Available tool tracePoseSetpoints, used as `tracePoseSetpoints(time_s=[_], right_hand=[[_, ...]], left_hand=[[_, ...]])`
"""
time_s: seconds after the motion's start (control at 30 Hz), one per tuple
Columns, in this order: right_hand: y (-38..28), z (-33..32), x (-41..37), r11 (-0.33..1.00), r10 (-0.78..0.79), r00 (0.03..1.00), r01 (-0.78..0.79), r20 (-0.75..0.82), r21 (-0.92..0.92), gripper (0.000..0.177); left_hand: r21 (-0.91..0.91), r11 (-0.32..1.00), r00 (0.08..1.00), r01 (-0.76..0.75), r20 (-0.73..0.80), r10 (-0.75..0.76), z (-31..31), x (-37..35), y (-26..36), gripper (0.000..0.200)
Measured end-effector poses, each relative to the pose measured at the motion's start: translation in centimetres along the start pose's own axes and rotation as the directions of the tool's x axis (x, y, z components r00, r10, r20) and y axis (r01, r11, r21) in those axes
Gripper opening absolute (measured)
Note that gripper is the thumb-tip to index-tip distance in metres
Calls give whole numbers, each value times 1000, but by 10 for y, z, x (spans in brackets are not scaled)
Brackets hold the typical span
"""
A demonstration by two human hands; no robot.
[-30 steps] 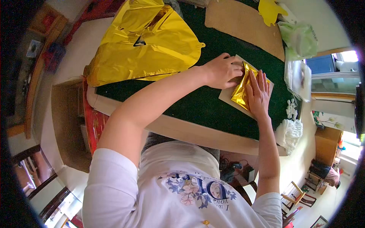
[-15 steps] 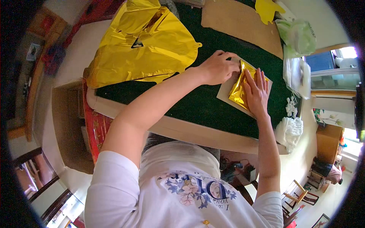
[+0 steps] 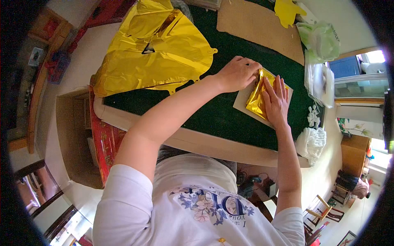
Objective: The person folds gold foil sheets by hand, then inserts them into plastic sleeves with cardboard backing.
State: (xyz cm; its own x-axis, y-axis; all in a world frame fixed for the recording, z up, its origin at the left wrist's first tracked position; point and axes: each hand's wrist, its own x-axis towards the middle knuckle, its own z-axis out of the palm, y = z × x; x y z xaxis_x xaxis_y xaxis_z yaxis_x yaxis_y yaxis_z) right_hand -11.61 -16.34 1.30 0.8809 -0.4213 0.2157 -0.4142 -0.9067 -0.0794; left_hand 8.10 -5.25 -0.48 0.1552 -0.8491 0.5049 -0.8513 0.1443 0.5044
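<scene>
A folded gold foil balloon (image 3: 256, 100) lies on a small piece of grey-brown card (image 3: 242, 98) at the right part of the green table surface. My right hand (image 3: 277, 102) rests flat on the foil's right side, fingers stretched out. At the foil's far left corner, my left hand (image 3: 239, 74) has its fingers curled and its fingertips pinched together on the edge. A pile of large unfolded gold foil balloons (image 3: 160, 57), flat and with small tabs along the edges, spreads over the table to the left.
Brown cardboard (image 3: 258, 28) lies at the far side, with a yellow cut-out shape (image 3: 289, 12) beyond it. Green-white plastic bags (image 3: 320, 41), clear bags (image 3: 322, 82) and a white plastic bundle (image 3: 312, 143) line the right edge. An open cardboard box (image 3: 76, 135) stands left.
My left hand has shifted slightly right, its fingertips closing onto the foil's far corner. My right hand stays pressed on the foil, almost unmoved.
</scene>
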Motion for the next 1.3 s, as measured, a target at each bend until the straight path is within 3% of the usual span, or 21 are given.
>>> tracePoseSetpoints(time_s=[0.17, 0.47, 0.77, 0.87, 1.17, 1.3], right_hand=[[-1, 0, 0, 1000, 1, 1000, -1, 5, -23, 45], [-1, 0, 1, 1000, -2, 1000, 2, -4, -18, 45], [-2, -1, 0, 1000, -10, 1000, 10, -5, -1, 45], [-2, 0, 0, 1000, -7, 1000, 7, -7, -14, 46], [2, 2, 0, 1000, -24, 1000, 24, -14, -16, 46], [0, 1, 0, 1000, -10, 1000, 10, 0, -18, 47]], left_hand=[[-32, 999, 999, -39, 16, 39, -3, -2, -3, 17], [110, 985, 991, -130, 27, 127, 5, -3, -3, 10], [143, 988, 990, 62, -137, -43, 15, 4, 17, 11], [166, 986, 993, -4, -116, 23, 11, 4, 18, 9], [99, 949, 941, 298, 135, -310, 8, 22, 24, 21], [56, 958, 950, 281, 123, -285, 9, 21, 20, 25]])
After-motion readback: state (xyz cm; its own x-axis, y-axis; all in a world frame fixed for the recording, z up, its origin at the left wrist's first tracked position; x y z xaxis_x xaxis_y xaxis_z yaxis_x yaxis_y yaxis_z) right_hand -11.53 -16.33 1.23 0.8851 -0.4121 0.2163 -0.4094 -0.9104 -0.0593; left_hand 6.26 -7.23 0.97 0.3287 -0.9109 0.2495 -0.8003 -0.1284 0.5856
